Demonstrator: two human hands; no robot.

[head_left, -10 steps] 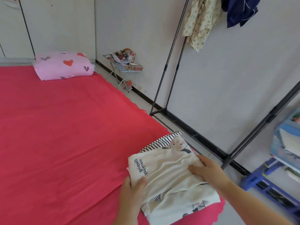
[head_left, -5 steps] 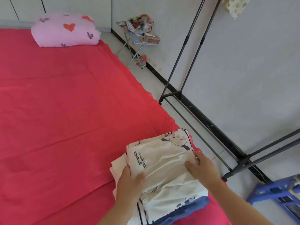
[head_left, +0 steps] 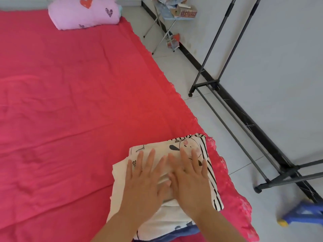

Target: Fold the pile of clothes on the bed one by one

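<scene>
Red, lightly creased bedsheet (head_left: pixel 70 102) with a scalloped edge carries one stack of folded clothes (head_left: pixel 174 219) at its near right corner. Left hand (head_left: pixel 145 182) and right hand (head_left: pixel 190 179) press flat, fingers spread, on the soft cream printed top piece.

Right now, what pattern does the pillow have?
The pillow is pink with scattered hearts, red and dark; the head view shows it.

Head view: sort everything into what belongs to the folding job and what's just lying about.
Job: stack of folded clothes; left hand and right hand, both pressing flat on it; red bed underneath.

Lying about: pink pillow; clothes rack; cluttered folding table; blue stool.
</scene>
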